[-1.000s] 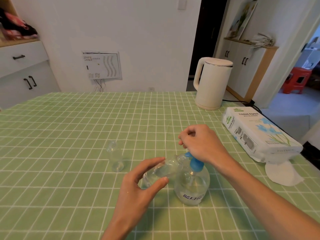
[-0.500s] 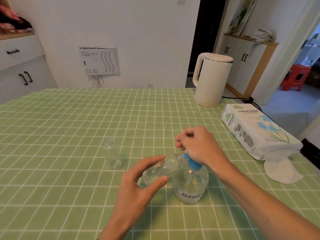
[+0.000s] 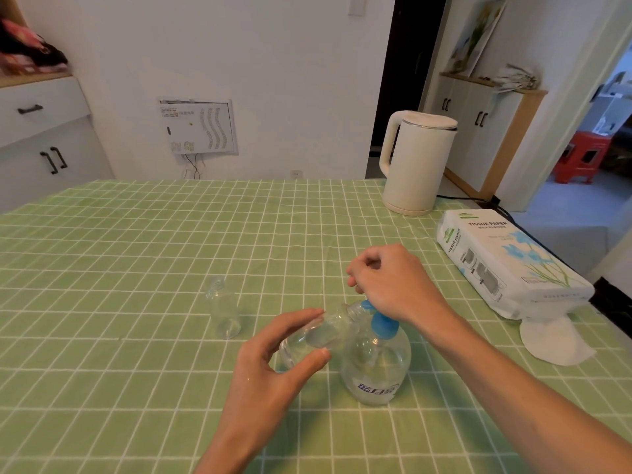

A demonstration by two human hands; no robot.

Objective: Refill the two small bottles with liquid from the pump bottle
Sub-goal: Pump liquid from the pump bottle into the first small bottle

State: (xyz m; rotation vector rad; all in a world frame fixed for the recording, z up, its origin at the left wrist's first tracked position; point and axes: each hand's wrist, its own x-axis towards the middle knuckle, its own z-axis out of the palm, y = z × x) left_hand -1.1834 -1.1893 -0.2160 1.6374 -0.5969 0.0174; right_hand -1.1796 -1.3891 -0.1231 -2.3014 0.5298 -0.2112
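Note:
A clear round pump bottle (image 3: 376, 367) with a blue pump head and a printed label stands on the green checked tablecloth. My right hand (image 3: 390, 282) sits on top of the pump head, fingers curled over it. My left hand (image 3: 273, 364) grips a small clear bottle (image 3: 321, 333), tilted on its side with its open neck up against the blue spout. A second small clear bottle (image 3: 224, 311) stands upright and uncapped to the left, apart from both hands.
A white electric kettle (image 3: 415, 162) stands at the table's far right with its cord trailing off. A pack of tissue paper (image 3: 506, 261) lies at the right edge, and a loose white tissue (image 3: 554, 340) lies in front of it. Cabinets stand left and right.
Both hands and the bottles stay in nearly the same pose. The camera has shifted slightly, so the scene sits a little differently in view.

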